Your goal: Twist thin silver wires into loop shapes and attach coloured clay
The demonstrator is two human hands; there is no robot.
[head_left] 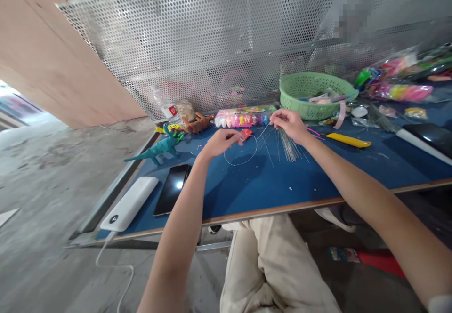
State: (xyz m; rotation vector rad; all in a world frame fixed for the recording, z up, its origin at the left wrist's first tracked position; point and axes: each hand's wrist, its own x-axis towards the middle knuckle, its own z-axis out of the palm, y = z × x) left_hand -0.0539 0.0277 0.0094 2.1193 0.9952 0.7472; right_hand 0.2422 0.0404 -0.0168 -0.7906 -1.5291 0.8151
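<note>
Pinching a small red piece [246,134] in left hand [221,142] grip, right hand [289,124] grip pinching thin wire [243,155], no writing legible

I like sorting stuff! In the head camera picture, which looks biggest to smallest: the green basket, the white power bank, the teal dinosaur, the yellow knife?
1. green basket
2. white power bank, though it lies nearer the camera, so this is unsure
3. teal dinosaur
4. yellow knife, close to the dinosaur in length but much thinner
</note>
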